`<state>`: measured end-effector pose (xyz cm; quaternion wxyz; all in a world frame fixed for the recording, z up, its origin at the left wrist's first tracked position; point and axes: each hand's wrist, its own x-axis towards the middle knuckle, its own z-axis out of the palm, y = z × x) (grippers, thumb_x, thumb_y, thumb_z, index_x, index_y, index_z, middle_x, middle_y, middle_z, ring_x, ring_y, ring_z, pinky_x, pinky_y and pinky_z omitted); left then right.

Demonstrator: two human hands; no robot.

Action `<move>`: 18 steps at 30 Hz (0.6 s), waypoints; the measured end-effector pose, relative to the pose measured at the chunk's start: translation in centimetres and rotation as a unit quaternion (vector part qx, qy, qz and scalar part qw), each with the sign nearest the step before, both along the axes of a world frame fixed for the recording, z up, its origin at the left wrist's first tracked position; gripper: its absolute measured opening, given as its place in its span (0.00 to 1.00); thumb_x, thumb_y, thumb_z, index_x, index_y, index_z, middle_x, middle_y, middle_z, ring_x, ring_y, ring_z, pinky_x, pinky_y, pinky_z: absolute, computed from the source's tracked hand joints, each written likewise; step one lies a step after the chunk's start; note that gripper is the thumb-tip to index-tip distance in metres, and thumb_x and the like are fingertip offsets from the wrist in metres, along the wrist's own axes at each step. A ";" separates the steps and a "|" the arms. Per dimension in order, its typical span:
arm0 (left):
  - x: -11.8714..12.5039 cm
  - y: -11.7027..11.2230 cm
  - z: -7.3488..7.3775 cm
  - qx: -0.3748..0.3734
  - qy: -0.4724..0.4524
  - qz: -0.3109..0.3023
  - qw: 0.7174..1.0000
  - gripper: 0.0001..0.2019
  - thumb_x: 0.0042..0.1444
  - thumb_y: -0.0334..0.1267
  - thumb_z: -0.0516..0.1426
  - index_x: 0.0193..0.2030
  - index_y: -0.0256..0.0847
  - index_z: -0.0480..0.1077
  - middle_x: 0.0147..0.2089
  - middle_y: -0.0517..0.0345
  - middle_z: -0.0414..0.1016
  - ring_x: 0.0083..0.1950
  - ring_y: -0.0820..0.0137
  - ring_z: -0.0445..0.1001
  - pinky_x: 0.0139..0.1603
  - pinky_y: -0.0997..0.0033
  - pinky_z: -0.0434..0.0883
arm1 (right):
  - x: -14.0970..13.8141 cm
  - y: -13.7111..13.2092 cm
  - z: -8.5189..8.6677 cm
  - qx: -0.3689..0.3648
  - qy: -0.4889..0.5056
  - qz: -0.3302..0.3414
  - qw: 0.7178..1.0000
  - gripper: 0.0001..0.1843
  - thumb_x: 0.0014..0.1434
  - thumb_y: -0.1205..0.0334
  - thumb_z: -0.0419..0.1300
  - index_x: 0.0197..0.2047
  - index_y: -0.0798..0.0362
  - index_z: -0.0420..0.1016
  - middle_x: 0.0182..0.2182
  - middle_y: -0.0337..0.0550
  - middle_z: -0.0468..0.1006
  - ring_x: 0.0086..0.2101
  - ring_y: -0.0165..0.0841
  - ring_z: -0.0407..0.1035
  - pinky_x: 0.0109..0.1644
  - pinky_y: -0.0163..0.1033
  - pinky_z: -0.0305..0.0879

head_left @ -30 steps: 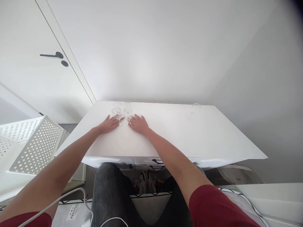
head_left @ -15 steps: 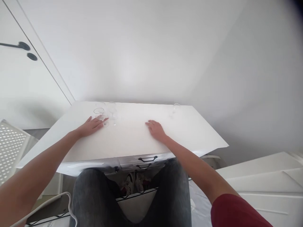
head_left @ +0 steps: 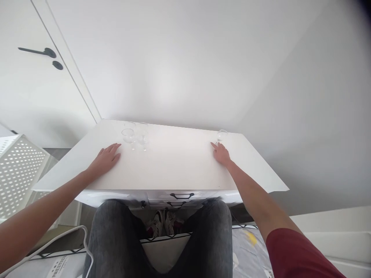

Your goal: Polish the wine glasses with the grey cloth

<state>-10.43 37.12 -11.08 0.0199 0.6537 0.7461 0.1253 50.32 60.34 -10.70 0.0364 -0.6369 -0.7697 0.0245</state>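
Observation:
My left hand (head_left: 104, 159) rests flat on the white cabinet top (head_left: 174, 162), its fingers stretched out and holding nothing. Just beyond its fingertips stands a group of clear stemmed glasses, among them a front glass (head_left: 128, 135) and a glass to its right (head_left: 143, 135). My right hand (head_left: 222, 153) is at the lower part of a single clear stemmed glass (head_left: 222, 133) near the back edge. Its index finger points forward, apart from the other fingers, which bend slightly. The fingers hide the glass's foot, so whether they touch it is unclear.
Behind the cabinet rises a white wall (head_left: 174, 69). A door with a black handle (head_left: 37, 51) is at the left, above a white perforated basket (head_left: 21, 173). Dark drawer handles (head_left: 182, 196) face my knees. A white cable (head_left: 69, 231) loops at lower left.
My right hand has moved right and forward to the single glass. The left hand has drawn back left from the glass group. The view has shifted slightly.

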 end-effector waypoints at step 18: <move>2.0 -1.1 1.1 0.043 0.014 0.158 0.986 0.21 0.67 0.37 0.45 0.61 0.37 0.69 0.62 0.33 0.71 0.63 0.43 0.70 0.64 0.44 0.69 | -24.8 -17.8 1.0 -0.087 0.070 0.443 0.889 0.37 0.73 0.63 0.45 0.82 0.36 0.54 0.81 0.33 0.52 0.80 0.45 0.44 0.83 0.65 0.39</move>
